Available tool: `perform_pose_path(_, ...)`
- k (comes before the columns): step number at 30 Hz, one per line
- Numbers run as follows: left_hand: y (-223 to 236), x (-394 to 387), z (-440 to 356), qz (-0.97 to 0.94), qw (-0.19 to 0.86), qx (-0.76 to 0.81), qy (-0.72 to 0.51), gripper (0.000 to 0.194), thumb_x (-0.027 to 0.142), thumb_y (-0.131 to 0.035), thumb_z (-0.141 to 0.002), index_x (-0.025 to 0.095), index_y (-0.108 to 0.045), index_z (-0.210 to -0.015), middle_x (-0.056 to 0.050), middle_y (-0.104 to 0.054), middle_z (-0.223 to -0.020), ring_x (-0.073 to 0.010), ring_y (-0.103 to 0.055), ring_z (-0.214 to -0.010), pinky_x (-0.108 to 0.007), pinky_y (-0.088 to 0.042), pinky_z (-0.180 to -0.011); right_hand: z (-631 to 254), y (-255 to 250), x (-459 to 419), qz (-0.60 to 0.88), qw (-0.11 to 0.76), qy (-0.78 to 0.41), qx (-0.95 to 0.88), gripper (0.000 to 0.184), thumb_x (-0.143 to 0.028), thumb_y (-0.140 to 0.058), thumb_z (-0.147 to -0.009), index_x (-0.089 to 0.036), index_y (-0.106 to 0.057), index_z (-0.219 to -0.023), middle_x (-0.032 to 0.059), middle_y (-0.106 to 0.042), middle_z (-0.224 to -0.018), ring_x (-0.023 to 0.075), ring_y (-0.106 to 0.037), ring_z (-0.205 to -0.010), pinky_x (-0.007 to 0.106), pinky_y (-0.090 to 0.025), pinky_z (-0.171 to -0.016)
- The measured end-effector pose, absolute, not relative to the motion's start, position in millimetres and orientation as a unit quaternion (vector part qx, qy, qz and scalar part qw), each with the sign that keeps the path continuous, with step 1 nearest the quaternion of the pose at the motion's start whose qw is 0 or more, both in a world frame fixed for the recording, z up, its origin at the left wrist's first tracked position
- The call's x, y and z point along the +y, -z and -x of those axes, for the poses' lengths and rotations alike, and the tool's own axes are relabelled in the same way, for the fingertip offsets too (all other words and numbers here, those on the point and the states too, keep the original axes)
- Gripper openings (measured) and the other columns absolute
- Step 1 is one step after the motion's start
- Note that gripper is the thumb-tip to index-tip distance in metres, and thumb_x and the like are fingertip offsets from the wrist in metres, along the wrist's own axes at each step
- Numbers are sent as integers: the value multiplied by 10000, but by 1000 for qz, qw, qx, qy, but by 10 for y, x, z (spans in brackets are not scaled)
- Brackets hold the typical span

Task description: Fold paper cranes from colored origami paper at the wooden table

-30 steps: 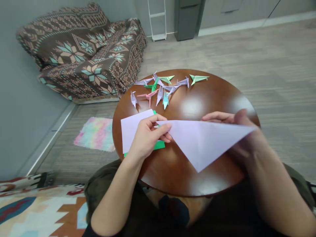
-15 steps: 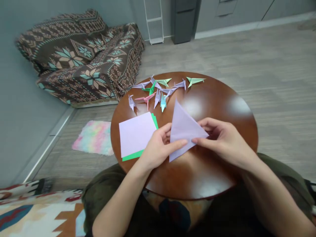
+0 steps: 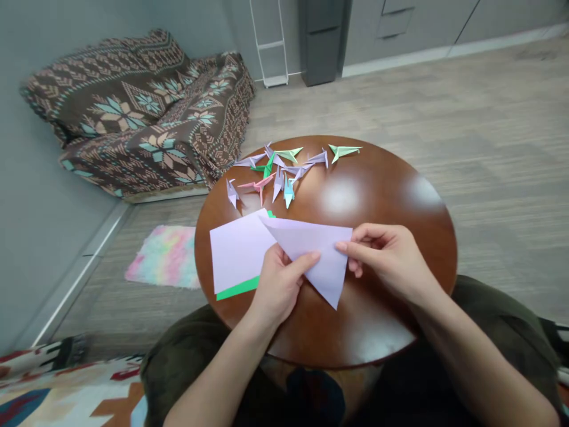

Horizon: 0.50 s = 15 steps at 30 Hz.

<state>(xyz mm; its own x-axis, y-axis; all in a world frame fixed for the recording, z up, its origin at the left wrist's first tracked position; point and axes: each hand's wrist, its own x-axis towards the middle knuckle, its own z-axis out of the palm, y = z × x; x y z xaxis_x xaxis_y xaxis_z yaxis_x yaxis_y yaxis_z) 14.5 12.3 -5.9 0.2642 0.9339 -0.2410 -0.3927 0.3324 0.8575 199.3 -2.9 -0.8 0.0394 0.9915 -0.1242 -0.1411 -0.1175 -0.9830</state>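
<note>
A lilac sheet of origami paper [image 3: 317, 252], folded into a triangle, is held above the table between my two hands. My left hand [image 3: 282, 279] grips its lower left edge, thumb lying on top and fingers underneath. At the upper right corner, my right hand [image 3: 384, 249] pinches the paper between thumb and forefinger. One point of the triangle faces down toward me, and another reaches left over a stack of square paper [image 3: 240, 249]. That stack has a lilac sheet on top and green showing at its edges.
The round brown table [image 3: 400, 284] carries several folded paper cranes at its far left, among them a pink crane [image 3: 259, 186], a blue crane [image 3: 288, 193] and a pale green crane [image 3: 344, 151]. Beyond stand a patterned sofa [image 3: 142, 118] and a fluffy pastel rug [image 3: 164, 256].
The folded paper has turned in my hands: its point that faced up now lies to the left, and a corner hangs downward. My right hand has shifted its hold to the upper right corner.
</note>
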Motion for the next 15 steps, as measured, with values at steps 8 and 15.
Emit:
perform_pose_path(8, 105, 131, -159, -342, 685, 427, -482, 231, 257, -914, -728, 123, -796, -877, -56, -815, -841, -196, -744, -751, -298, -602, -759, -1971, 24, -31, 500, 502, -569, -418, 355, -403, -979, -652, -168, -714, -636, 22, -700, -524, 128, -625, -433, 213, -510, -453)
perform_pose_path(15, 140, 124, -157, -351, 674, 432, -486, 192, 258, -905, -748, 127, -811, -851, -56, -827, -853, -185, -743, -738, -273, -599, -725, -1955, 47, -26, 493, 523, -556, -418, 314, -381, -966, -684, -166, -737, -670, 22, -718, -550, 126, -642, -448, 210, -525, -479)
